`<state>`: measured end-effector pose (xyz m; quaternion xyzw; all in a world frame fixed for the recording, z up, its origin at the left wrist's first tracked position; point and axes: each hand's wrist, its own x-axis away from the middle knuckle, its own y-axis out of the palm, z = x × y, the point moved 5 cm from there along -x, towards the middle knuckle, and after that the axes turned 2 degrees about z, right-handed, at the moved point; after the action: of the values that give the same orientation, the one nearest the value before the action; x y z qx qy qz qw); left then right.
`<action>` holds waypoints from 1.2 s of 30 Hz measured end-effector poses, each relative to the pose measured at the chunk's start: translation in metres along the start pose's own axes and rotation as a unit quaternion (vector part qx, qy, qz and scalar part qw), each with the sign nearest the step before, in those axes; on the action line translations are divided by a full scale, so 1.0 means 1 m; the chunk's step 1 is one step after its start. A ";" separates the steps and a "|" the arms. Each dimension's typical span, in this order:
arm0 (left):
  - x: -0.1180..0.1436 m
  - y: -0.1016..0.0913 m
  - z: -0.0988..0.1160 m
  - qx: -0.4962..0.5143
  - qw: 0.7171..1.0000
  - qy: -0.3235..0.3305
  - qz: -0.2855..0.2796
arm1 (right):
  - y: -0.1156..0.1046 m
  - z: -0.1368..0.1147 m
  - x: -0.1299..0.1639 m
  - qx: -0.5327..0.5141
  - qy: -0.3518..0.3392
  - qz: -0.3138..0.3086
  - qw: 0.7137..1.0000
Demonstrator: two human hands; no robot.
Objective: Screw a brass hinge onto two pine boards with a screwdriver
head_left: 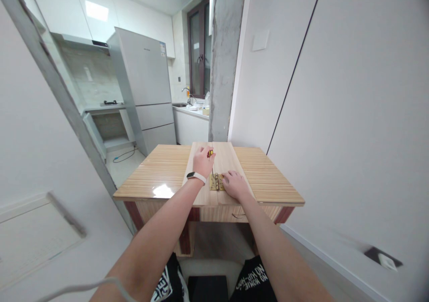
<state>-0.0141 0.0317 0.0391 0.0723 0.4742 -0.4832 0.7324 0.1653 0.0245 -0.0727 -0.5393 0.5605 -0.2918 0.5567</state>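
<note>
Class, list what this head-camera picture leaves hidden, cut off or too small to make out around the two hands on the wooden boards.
1. Head view: the tool in the left hand is mostly hidden by the fingers; only a yellow tip shows.
2. The brass hinge is too small to show its screws, and the right hand covers its right edge.
3. The boards hide the table beneath them.
</note>
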 end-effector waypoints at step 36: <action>-0.002 0.002 -0.008 0.017 1.000 -0.012 -0.007 | 0.000 -0.001 0.000 0.009 0.005 0.000 1.000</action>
<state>-0.0183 0.0386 0.0356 0.0753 0.4576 -0.4974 0.7332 0.1647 0.0242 -0.0724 -0.5325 0.5606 -0.2997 0.5589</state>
